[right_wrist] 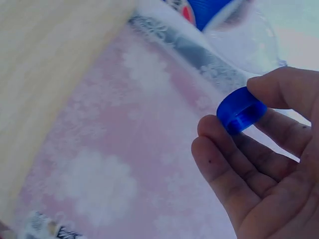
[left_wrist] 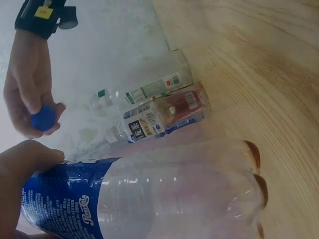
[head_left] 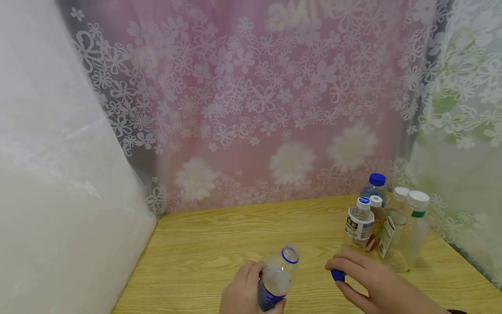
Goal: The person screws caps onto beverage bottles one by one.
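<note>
My left hand (head_left: 244, 291) grips a clear plastic bottle (head_left: 277, 279) round its blue label. The bottle's mouth is uncapped, with a blue ring below the rim, and a little of its bottom shows brown in the left wrist view. Off to the right, my right hand (head_left: 374, 283) pinches a blue bottle cap (right_wrist: 241, 110) between thumb and fingers. The cap's hollow underside shows in the right wrist view. In the head view, cap and bottle are a short way apart, the right hand in front of a group of standing bottles.
At the table's right stand several bottles: a labelled one (head_left: 358, 226) with a white and blue cap, a blue-capped one (head_left: 377, 179) behind, and a wide white-capped one (head_left: 418, 218). Flowered curtain (head_left: 274, 109) hangs behind the wooden table (head_left: 204, 244). A pale sheet (head_left: 66, 174) borders the left.
</note>
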Motion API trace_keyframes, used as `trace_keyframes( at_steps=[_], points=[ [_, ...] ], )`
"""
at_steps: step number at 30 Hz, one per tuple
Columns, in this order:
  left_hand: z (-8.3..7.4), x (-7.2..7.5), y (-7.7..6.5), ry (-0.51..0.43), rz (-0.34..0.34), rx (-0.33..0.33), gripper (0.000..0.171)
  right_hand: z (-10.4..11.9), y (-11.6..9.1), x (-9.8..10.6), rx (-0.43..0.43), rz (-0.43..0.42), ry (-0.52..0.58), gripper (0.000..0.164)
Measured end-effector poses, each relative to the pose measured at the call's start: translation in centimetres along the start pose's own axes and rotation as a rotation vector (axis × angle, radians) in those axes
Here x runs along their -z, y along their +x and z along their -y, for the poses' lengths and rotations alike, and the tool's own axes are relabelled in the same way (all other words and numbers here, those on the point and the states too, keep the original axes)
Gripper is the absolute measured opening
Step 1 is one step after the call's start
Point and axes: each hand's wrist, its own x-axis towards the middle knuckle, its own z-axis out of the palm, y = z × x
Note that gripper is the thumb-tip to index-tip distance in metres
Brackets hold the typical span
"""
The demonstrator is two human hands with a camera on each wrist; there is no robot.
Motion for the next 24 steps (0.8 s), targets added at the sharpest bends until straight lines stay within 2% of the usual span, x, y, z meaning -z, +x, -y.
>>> trace_keyframes(
  at_steps=[5, 8, 13, 19, 24],
  points=[
    [-0.3, 0.1, -0.2, -0.019, 0.043, 0.009, 0.069, 1.2, 1.7, 1.0, -0.046, -0.036, -0.04, 0.046],
    [-0.5, 0.2, -0.3, -0.012, 0.057, 0.014, 0.066, 1.7, 2.5, 1.5, -0.064, -0.044, -0.035, 0.044],
    [-0.7, 0.0, -0.3, 0.01, 0.049, -0.004, 0.066, 2.4, 3.6, 2.1, -0.088, -0.046, -0.001, 0.037],
    [-0.9, -0.2, -0.3, 0.007, 0.03, -0.04, 0.069, 3.3, 4.6, 2.0, -0.126, -0.078, -0.014, 0.044],
    [-1.0, -0.4, -0.4, -0.004, 0.015, -0.06, 0.071, 3.5, 5.1, 1.4, -0.131, -0.048, 0.024, 0.045]
  ],
)
